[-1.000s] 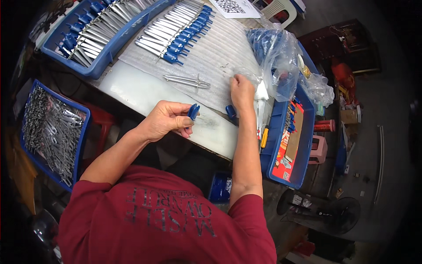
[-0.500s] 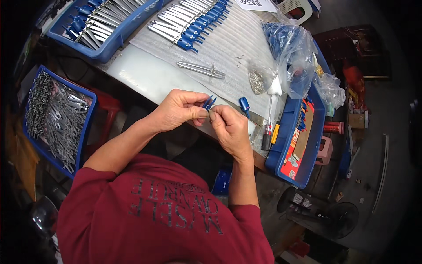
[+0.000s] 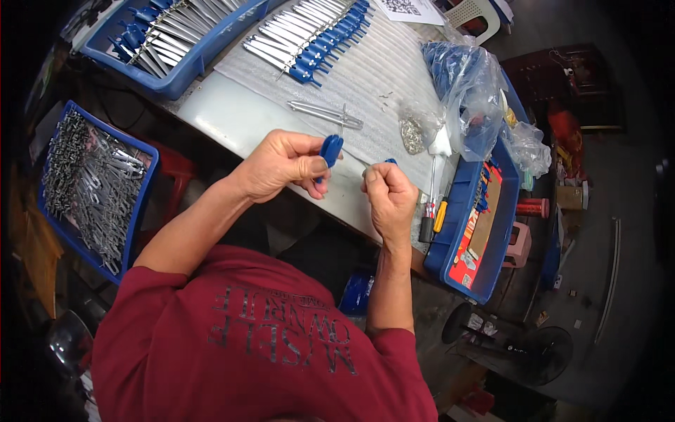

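Between the thumb and fingers of my left hand [image 3: 285,165] is a blue plastic piece [image 3: 330,150], held upright over the table's near edge. My right hand [image 3: 389,200] is apart from it, to the right, thumb and forefinger pinched together; whatever is in the pinch is too small to make out. Just behind those fingers shows a bit of another blue plastic piece [image 3: 391,161], mostly hidden. Beyond my left hand lies a slim metal part [image 3: 316,112] with long prongs and a cross pin.
A row of blue-handled metal pieces [image 3: 309,42] lies on the foam sheet [image 3: 267,74]. Blue bins stand at far left [image 3: 172,84], left [image 3: 140,204] and right [image 3: 439,257]. A clear bag of small metal parts [image 3: 413,133], a yellow-handled screwdriver [image 3: 440,215] and plastic bags [image 3: 478,105] lie rightward.
My hands, close together before, have drawn apart. The left has raised its blue piece; the right has moved right and now covers most of the loose blue piece on the table.
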Demonstrator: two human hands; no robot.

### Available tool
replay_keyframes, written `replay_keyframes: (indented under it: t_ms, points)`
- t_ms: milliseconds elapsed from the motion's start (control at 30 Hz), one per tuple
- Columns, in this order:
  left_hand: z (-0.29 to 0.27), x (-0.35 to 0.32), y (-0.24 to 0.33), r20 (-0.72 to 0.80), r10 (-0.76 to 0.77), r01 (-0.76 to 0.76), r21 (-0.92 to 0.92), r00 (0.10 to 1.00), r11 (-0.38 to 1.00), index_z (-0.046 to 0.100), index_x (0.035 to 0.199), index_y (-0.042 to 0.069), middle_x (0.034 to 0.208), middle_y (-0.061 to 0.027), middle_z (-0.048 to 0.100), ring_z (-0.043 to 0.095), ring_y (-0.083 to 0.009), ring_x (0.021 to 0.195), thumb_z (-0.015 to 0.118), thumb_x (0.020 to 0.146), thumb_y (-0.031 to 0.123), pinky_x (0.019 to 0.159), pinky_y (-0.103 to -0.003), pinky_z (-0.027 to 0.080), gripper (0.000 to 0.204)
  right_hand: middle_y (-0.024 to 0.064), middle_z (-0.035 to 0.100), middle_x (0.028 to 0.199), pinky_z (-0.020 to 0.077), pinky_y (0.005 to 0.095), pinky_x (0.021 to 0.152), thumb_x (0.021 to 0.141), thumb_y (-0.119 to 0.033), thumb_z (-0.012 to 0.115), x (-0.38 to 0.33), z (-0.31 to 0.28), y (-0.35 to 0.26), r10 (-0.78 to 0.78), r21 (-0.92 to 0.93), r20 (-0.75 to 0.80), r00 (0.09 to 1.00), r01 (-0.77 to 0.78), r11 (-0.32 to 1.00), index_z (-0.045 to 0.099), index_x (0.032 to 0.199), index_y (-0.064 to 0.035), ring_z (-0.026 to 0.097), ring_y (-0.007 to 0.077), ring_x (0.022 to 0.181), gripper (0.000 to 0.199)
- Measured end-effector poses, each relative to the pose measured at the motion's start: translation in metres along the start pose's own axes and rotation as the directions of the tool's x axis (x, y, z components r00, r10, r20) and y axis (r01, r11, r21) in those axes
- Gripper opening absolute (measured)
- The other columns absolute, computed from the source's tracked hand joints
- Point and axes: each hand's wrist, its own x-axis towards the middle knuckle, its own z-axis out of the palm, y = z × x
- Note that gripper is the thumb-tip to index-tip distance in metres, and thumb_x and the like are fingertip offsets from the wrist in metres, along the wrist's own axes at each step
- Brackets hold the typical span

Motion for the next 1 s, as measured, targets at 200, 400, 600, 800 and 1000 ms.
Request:
replay_keyframes:
  t_ms: [200,400,600,800,1000]
  points:
    - [-0.009,-0.004,-0.004,-0.009,-0.005,0.005,0.01,1.0,1.0,0.056,0.102,-0.004,0.076,-0.0084,0.059,0.06,-0.0151,0.067,0.061,0.081,0.013,0.058,-0.025,0.054,0.027,0.0087,0.055,0.057,0.0404,0.0269,0.052,0.078,-0.01,0.053,0.054,-0.018,0.023,0.046,-0.315,-0.131,0.99,-0.086,0.945,0.058,0.075,0.0044,0.048,0.0092,0.055,0.016]
    - [-0.013,-0.004,-0.007,-0.048,-0.058,0.06,0.034,0.997,0.998,0.056,0.103,-0.004,0.077,-0.0076,0.06,0.061,-0.0152,0.068,0.061,0.081,0.013,0.06,-0.026,0.054,0.028,0.0218,0.058,0.069,0.0447,0.039,0.06,0.077,-0.014,0.051,0.099,-0.026,0.062,-0.058,-0.57,-0.108,0.992,-0.014,0.821,0.059,0.073,0.0031,0.058,0.0338,0.064,0.02]
    - [-0.013,0.0,-0.008,-0.025,-0.053,0.053,-0.013,0.998,0.999,0.055,0.106,-0.003,0.084,-0.0091,0.061,0.062,-0.0164,0.072,0.063,0.08,0.011,0.063,-0.027,0.054,0.03,0.0229,0.058,0.072,0.0438,0.0423,0.062,0.079,-0.016,0.05,0.113,-0.031,0.062,-0.143,-0.722,-0.136,0.98,0.001,0.692,0.059,0.075,0.0024,0.057,0.0376,0.068,0.021]
    - [-0.013,0.001,-0.01,-0.013,-0.006,0.006,-0.006,1.0,1.0,0.055,0.107,-0.003,0.091,-0.0112,0.062,0.061,-0.0176,0.082,0.066,0.076,0.01,0.068,-0.029,0.053,0.035,0.0073,0.056,0.064,0.0398,0.0264,0.052,0.084,-0.015,0.053,0.051,-0.008,0.012,0.052,-0.207,-0.16,0.986,-0.085,0.975,0.058,0.08,0.0013,0.051,0.0132,0.056,0.018]
    - [-0.003,0.003,-0.02,0.008,0.026,-0.026,-0.071,1.0,0.997,0.056,0.107,-0.002,0.094,-0.0087,0.061,0.059,-0.0166,0.087,0.068,0.074,0.012,0.072,-0.029,0.052,0.038,0.0047,0.056,0.084,0.044,0.0214,0.06,0.081,-0.008,0.062,-0.013,0.026,0.017,-0.215,0.071,-0.037,0.976,0.217,0.974,0.053,0.103,0.0019,0.052,0.0091,0.069,0.026]
